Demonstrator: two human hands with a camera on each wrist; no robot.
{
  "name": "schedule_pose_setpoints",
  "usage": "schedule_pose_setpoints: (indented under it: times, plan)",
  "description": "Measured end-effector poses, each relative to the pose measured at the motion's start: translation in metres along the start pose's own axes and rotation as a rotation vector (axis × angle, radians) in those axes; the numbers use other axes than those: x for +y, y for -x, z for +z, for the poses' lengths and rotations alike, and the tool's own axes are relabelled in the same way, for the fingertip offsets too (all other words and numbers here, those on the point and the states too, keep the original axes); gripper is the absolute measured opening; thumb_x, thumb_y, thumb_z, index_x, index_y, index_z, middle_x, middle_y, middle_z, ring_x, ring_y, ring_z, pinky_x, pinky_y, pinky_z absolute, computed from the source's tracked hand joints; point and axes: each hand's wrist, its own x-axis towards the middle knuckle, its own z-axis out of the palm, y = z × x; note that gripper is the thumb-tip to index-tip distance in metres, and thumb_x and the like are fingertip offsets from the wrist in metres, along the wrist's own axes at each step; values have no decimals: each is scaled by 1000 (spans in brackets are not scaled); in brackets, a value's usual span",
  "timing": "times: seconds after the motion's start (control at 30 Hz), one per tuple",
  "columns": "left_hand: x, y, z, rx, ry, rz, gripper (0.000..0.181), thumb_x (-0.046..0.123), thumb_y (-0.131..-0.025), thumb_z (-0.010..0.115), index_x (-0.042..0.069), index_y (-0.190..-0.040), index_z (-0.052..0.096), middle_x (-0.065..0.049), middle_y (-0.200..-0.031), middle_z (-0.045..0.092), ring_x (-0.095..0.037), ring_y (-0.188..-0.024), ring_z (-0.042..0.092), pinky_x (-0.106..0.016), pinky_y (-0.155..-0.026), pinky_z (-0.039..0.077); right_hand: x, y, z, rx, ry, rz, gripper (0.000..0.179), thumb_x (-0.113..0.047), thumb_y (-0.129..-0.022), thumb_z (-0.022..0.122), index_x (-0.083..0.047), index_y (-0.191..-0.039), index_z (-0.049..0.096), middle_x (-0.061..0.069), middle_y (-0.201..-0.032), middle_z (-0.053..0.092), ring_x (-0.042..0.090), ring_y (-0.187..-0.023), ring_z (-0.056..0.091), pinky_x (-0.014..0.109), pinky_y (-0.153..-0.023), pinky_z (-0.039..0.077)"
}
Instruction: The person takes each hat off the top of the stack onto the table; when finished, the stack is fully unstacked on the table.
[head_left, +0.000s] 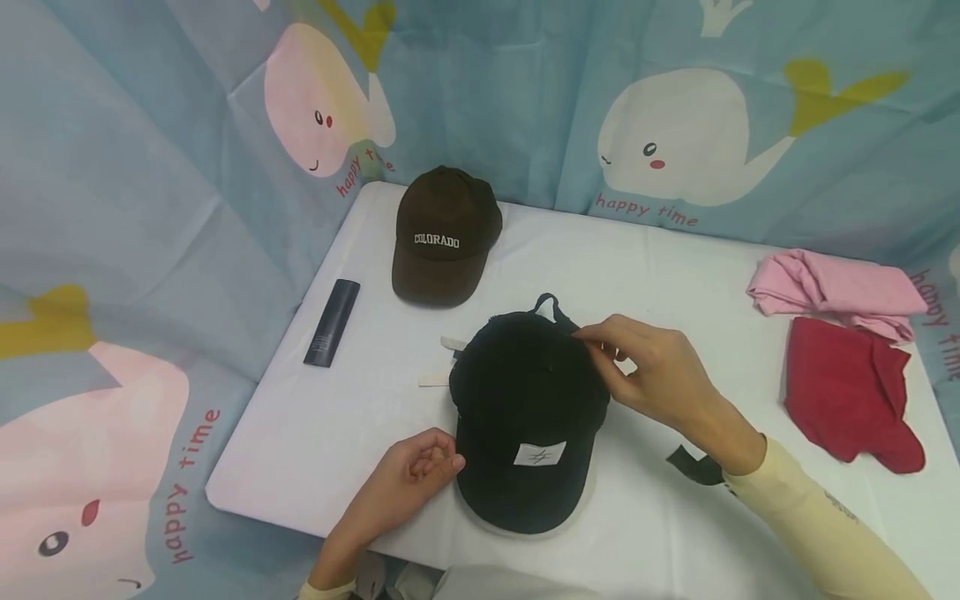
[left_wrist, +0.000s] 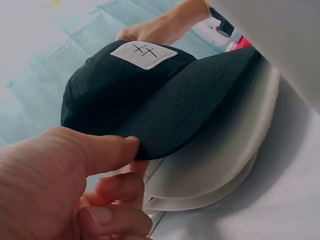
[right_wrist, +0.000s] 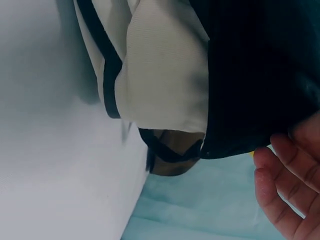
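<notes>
A black baseball cap (head_left: 517,375) with a small white patch (head_left: 540,454) sits over cream caps (left_wrist: 220,175), whose brims show beneath its brim in the left wrist view. My left hand (head_left: 408,475) pinches the corner of the black brim, thumb on top and forefinger below. At the cap's rear right edge, my right hand (head_left: 652,367) pinches the fabric between thumb and fingers. A dark strap loop (head_left: 547,304) stands up at the back. In the right wrist view, cream fabric (right_wrist: 165,70) bulges out from under the black edge.
A brown cap (head_left: 442,233) lettered COLORADO stands at the back left, with a dark flat case (head_left: 332,323) nearer the left edge. Folded pink cloth (head_left: 832,287) and red cloth (head_left: 847,392) lie at the right. A whale-printed curtain (head_left: 510,108) hangs behind the white table (head_left: 345,450).
</notes>
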Motion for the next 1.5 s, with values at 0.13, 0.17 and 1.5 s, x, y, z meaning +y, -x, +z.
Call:
schedule_pose_setpoints:
  times: [0.13, 0.17, 1.5]
  plan:
    - [-3, -1, 4, 5, 36, 51, 13, 29, -102, 74, 18, -107, 68, 6, -70, 43, -3, -61, 37, -22, -56, 34, -3, 0, 3, 15, -5, -14, 23, -12, -96, 63, -16, -114, 76, -9, -93, 74, 4, -74, 65, 24, -62, 54]
    - [-3, -1, 5, -1, 45, 55, 13, 29, -102, 75, 19, -107, 69, 6, -70, 43, -3, -61, 38, -22, -57, 35, -3, 0, 3, 17, -4, -20, 23, -12, -96, 63, -16, -114, 77, -9, -92, 74, 3, -74, 65, 24, -61, 54]
    - [107, -55, -68, -14, 213, 369, 7, 4, -103, 64, -1, -99, 62, -3, -67, 32, -22, -57, 29, -34, -50, 27, 4, -113, -88, 167, 99, -73, 16, 3, -92, 72, 0, -108, 75, 11, -93, 75, 22, -70, 66, 14, -75, 43]
